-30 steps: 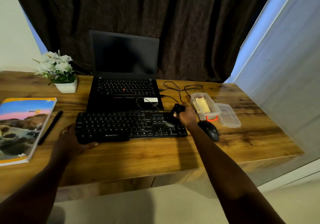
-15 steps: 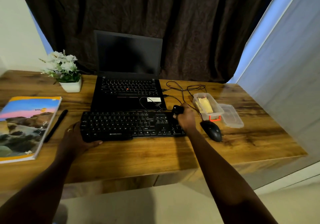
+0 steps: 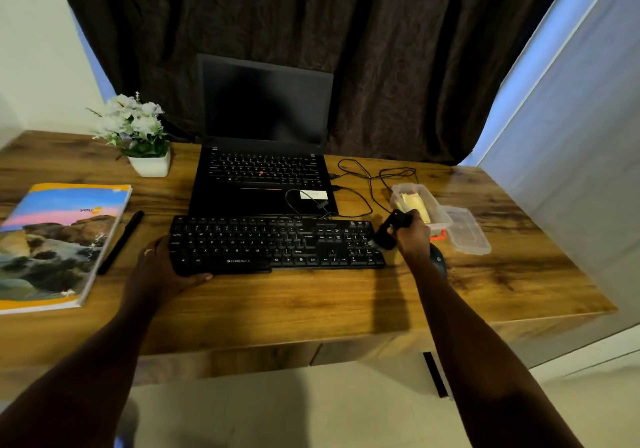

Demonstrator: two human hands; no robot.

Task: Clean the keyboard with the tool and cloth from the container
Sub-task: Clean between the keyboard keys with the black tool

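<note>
Head view: keyboard [image 3: 277,245] lies flat on the desk [image 3: 311,305], centre, just near of the laptop [image 3: 263,177]. Left hand [image 3: 162,267] grip wraps its near-left corner, thumb along the near edge. Right hand [image 3: 414,236] grip is closed round the tool [image 3: 391,231], a short black brush tilted down-left, its pale tip at the right-end keys; contact likely, can't confirm. Cloth [image 3: 415,202] sits in the open container [image 3: 439,207], far-right of the keyboard, not yet taken out. Handling guess: the keyboard is light, rigid plastic and will skate on the wood, so pin an end. Keycaps could pop off; brush lightly. Hold the tool mid-body. The cloth is soft; pinch an edge.
</note>
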